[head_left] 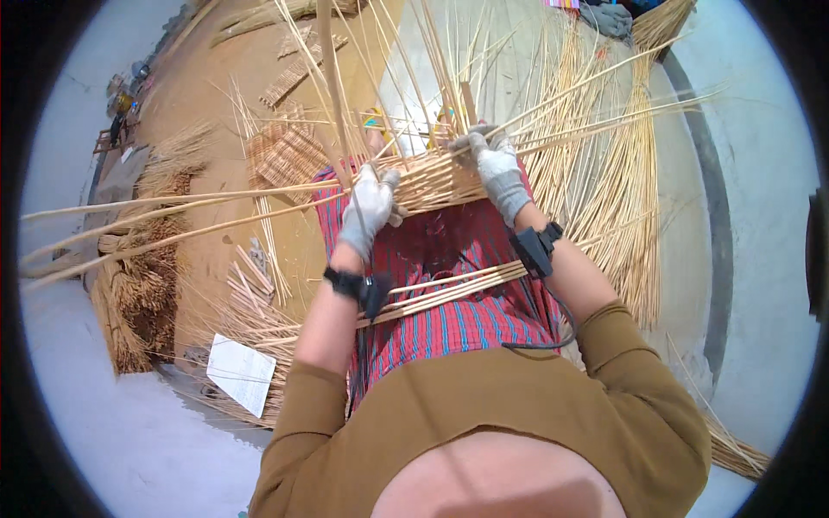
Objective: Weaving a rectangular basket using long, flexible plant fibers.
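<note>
Left hand (370,210), in a grey glove, is curled around the near edge of the weave (432,181), fingers closed on the woven strips and an upright reed. Right hand (499,171), gloved too, clamps down on the weave's far end, fingers wrapped over the top where long reeds (604,108) fan out to the right. Both wrists carry black strapped devices (535,248), a cable trailing off the right one. The weave sits on the person's lap, over a red and blue checked cloth (458,324), with a bundle of loose reeds (449,289) lying across the thighs just below the hands. Long stakes shoot up and out from the weave in every direction. No bench here: it all happens on the floor (233,95), brown matting with finished woven panels (289,155) lying on it, dark straw bundles (142,285) to the left, a white sheet of paper (240,371) near the left elbow, and a big sheaf of pale reeds (622,216) spread on the right over grey concrete.
</note>
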A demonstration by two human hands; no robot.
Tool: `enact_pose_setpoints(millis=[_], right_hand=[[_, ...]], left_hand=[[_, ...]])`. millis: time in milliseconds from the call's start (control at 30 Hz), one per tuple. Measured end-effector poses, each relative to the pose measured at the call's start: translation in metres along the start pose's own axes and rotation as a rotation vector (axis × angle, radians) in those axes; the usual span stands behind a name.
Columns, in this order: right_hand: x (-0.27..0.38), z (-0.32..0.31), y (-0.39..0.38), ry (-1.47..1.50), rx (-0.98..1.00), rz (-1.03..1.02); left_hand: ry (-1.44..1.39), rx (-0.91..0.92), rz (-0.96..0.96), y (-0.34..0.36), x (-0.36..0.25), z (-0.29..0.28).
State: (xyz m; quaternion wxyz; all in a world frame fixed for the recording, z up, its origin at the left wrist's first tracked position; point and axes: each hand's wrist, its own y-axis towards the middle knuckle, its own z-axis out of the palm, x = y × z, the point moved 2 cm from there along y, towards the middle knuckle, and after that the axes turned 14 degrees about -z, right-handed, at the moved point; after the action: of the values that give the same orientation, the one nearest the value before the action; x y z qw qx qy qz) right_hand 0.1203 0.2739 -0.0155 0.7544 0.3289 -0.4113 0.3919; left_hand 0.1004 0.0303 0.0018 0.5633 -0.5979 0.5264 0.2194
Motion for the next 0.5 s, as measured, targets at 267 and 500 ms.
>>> enact_pose_setpoints(millis=[267,500], right_hand=[[0.012,0.155,0.088,-0.842,0.596,-0.95],[-0.004,0.064,0.051,-0.006,0.029,-0.291]], left_hand=[[0.304,-0.259,-0.037,0.037,0.015,0.002],[-0.07,-0.005,-0.239,0.033,0.005,-0.002]])
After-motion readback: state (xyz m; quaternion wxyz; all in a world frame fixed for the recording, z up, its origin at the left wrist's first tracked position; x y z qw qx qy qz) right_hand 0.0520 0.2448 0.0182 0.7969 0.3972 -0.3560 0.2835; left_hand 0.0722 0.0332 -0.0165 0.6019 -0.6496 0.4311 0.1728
